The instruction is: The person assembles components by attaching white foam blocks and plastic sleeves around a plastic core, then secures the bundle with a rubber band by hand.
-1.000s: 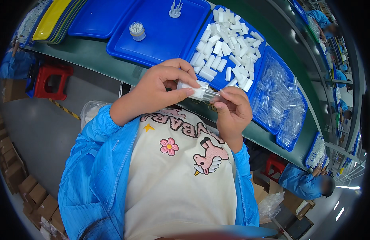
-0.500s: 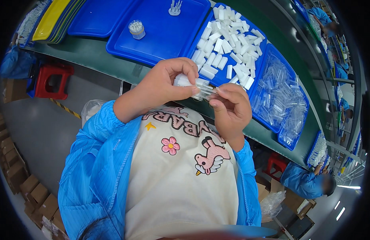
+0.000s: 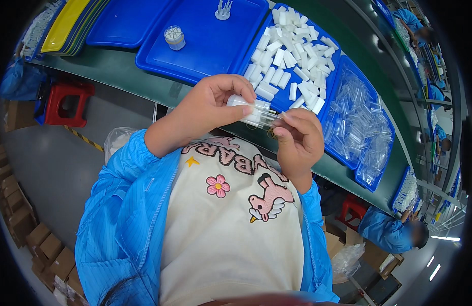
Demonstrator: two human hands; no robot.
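Note:
My left hand (image 3: pixel 210 104) grips a small white plastic block (image 3: pixel 245 106) at chest height, just in front of the green table edge. My right hand (image 3: pixel 297 140) pinches a clear plastic cap (image 3: pixel 269 116) against the block's right end. Both hands meet over my cream printed shirt and blue jacket. Behind them a blue tray (image 3: pixel 334 65) holds several loose white blocks (image 3: pixel 292 51), and to its right another blue tray (image 3: pixel 386 153) is heaped with clear plastic caps (image 3: pixel 361 122).
A wide blue tray (image 3: pixel 205 56) carries a small clear cup (image 3: pixel 174 36) and a clear pronged piece (image 3: pixel 223 9). Yellow and blue trays (image 3: pixel 67 23) are stacked at far left. A red stool (image 3: pixel 66 102) and cardboard boxes (image 3: pixel 27 224) stand on the floor. Another person in blue (image 3: pixel 394 229) sits at right.
The two hands have shifted slightly and closed together, with the clear cap now pressed onto the white block's end.

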